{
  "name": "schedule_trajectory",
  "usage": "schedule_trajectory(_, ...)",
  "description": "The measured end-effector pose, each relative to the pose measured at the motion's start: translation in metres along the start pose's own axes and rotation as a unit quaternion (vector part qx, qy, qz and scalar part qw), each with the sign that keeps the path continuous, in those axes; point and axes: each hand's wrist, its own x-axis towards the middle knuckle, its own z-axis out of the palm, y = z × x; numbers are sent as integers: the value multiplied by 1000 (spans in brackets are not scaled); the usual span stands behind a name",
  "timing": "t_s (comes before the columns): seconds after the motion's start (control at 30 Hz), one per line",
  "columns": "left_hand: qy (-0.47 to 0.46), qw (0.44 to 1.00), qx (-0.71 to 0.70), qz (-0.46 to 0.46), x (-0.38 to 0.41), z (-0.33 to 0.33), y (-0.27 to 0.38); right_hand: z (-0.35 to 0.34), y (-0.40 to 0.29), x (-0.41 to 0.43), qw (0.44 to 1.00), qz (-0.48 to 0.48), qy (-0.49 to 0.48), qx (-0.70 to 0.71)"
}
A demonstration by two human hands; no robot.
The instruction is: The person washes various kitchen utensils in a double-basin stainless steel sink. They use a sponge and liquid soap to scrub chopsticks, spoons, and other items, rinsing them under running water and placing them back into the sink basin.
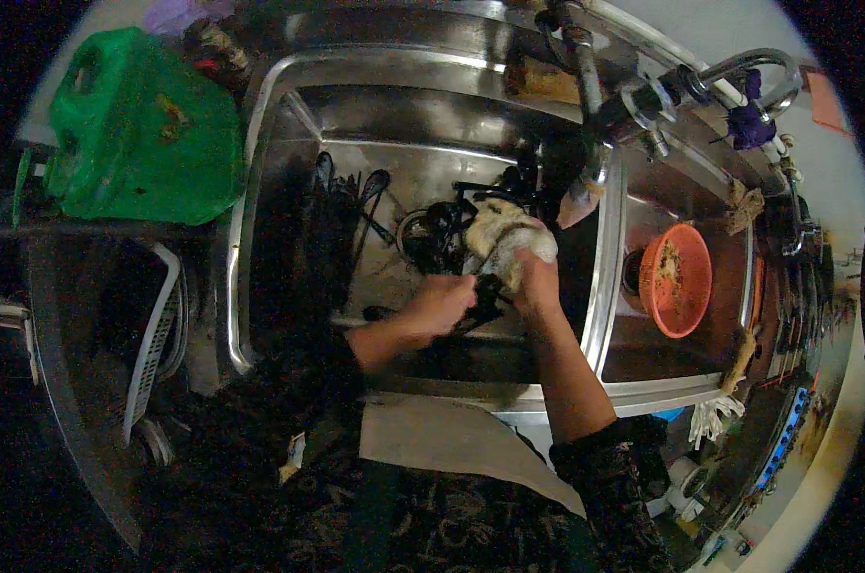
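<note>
Both my hands are over the left basin of a stainless steel sink [432, 154]. My right hand [536, 279] grips a pale, soapy cloth or sponge [507, 233] covered in white foam. Just left of it, my left hand [443, 304] has its fingers curled beside dark utensils [486, 297]. Blur and darkness hide whether it holds one. Beyond the left hand lies a round metal-rimmed vessel [409, 240] with dark things in it. Several spoons [375, 185] and other utensils rest on the basin floor toward the left wall.
A faucet [586, 143] hangs over the divider. In the right basin, an orange plastic colander [679, 286] holds food scraps. A green plastic bag [153, 143] sits left of the sink, above a pale perforated basket [153, 344]. White gloves or rags [715, 419] hang at the front right.
</note>
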Motion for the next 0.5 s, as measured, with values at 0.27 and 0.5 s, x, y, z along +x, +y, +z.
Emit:
schedule_trajectory(0.27, 37, 935, -346, 67, 13, 17, 2, 22, 2, -17, 992, 90, 32, 82)
schedule_trajectory(0.5, 311, 833, -380, 256, 44, -7, 23, 56, 39, -16, 997, 58, -19, -37)
